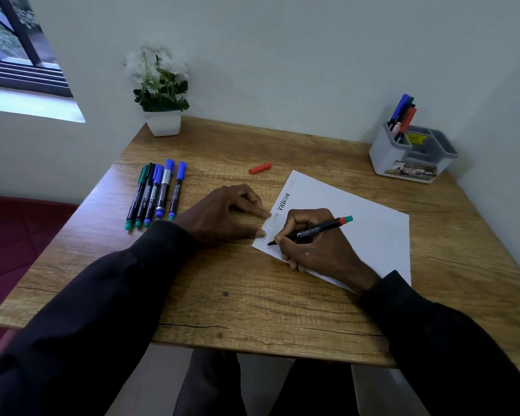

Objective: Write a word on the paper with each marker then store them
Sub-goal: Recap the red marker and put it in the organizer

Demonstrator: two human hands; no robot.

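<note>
A white sheet of paper lies tilted on the wooden desk, with several words written along its left edge. My right hand grips a black marker with a red and teal end, its tip touching the paper near the lower left corner. My left hand rests on the desk, fingertips pressing the paper's left edge. The marker's red cap lies loose on the desk above the paper. Several capped markers, green, black and blue, lie in a row at the left. A grey organiser at the back right holds several markers.
A white pot with white flowers stands at the desk's back left corner. The wooden desk meets walls at the back and right. A dark red seat sits to the left, below a window.
</note>
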